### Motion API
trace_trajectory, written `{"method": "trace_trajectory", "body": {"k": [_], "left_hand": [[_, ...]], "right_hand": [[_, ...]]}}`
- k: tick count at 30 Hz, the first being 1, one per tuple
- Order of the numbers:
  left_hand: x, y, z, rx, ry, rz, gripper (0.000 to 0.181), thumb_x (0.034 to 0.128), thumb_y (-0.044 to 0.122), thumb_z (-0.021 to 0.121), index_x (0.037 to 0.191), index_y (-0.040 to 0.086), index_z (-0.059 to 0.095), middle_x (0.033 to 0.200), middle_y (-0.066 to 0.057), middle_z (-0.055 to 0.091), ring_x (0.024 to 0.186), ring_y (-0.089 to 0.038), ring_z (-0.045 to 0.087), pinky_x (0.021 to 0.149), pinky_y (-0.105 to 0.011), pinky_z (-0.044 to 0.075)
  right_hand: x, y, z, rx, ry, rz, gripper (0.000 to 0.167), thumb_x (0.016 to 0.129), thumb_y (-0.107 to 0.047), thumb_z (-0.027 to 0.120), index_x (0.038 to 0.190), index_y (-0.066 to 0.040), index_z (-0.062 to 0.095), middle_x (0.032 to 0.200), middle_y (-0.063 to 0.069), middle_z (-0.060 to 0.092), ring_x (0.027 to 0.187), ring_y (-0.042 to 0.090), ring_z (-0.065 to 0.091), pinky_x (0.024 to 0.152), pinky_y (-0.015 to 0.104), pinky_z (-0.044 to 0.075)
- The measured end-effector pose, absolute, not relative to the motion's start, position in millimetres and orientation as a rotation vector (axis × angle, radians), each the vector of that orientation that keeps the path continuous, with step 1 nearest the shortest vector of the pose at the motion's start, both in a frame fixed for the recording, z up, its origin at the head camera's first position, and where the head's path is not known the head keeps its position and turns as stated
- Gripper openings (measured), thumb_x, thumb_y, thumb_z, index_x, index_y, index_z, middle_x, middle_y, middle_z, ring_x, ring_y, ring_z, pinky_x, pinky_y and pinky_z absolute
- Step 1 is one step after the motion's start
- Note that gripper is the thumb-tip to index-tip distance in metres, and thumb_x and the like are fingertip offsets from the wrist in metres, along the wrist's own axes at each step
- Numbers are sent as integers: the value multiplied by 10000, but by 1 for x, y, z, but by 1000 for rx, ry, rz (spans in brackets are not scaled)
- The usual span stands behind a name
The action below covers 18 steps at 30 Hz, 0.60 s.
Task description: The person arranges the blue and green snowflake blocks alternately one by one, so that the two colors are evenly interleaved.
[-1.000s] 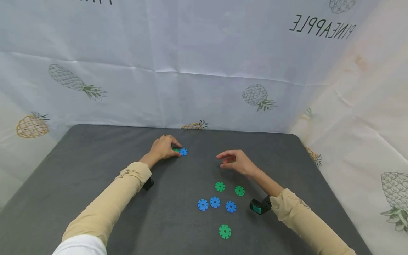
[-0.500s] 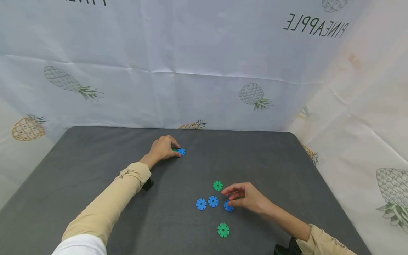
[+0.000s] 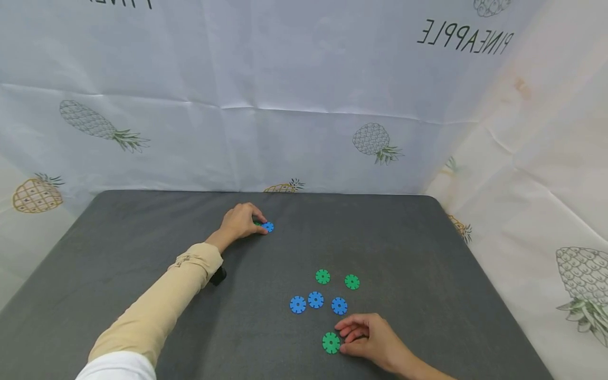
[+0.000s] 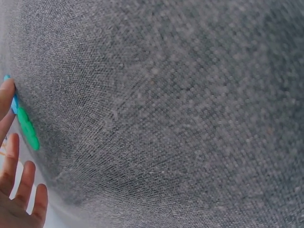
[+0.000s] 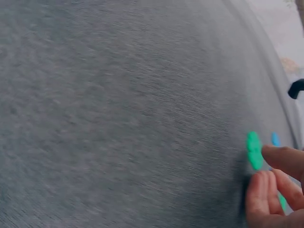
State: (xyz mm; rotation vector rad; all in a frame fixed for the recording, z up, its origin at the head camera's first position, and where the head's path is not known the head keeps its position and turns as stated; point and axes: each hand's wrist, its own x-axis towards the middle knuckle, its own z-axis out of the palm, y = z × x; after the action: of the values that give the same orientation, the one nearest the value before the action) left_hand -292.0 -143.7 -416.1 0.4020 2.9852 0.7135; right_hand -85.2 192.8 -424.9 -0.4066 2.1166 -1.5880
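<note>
At the far part of the table my left hand (image 3: 239,219) has thumb and forefinger around a blue notched disc (image 3: 268,227). A green notched disc (image 4: 28,129) sits against it, mostly hidden by the fingers in the head view. My right hand (image 3: 372,340) is at the near side, its thumb and forefinger at the right edge of another green notched disc (image 3: 331,343), which lies flat and fully visible. Whether the fingertips touch that disc I cannot tell. The right wrist view shows the fingers bent beside a green disc (image 5: 254,150).
Two green discs (image 3: 323,276) and several blue discs (image 3: 315,300) lie flat, apart, beyond the right hand. The dark grey table (image 3: 247,327) ends at a white pineapple-print curtain (image 3: 285,148) behind and at the sides.
My right hand has come from mid-table back toward me, over the loose discs, to the nearest green disc. My left hand stays at the far discs. The head view has shifted slightly.
</note>
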Motion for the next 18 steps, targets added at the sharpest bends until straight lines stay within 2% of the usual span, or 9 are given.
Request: {"method": "trace_trajectory", "body": {"k": [11, 18], "left_hand": [[-293, -144, -419, 374, 2972, 735, 216, 772, 298, 818, 944, 171, 787, 1208, -97, 617, 1069, -281, 579, 829, -442, 492], [-294, -144, -419, 346, 2967, 731, 222, 774, 301, 817, 952, 173, 785, 1206, -92, 616, 1062, -282, 582, 832, -449, 492]], "right_hand": [[-79, 189, -433, -311, 2175, -1634, 321, 742, -11, 806, 1023, 94, 692, 894, 115, 652, 731, 32, 612, 656, 197, 543], [-82, 190, -435, -541, 2310, -1500, 317, 746, -109, 826, 1022, 9, 721, 882, 25, 628, 691, 29, 588, 594, 220, 539]]}}
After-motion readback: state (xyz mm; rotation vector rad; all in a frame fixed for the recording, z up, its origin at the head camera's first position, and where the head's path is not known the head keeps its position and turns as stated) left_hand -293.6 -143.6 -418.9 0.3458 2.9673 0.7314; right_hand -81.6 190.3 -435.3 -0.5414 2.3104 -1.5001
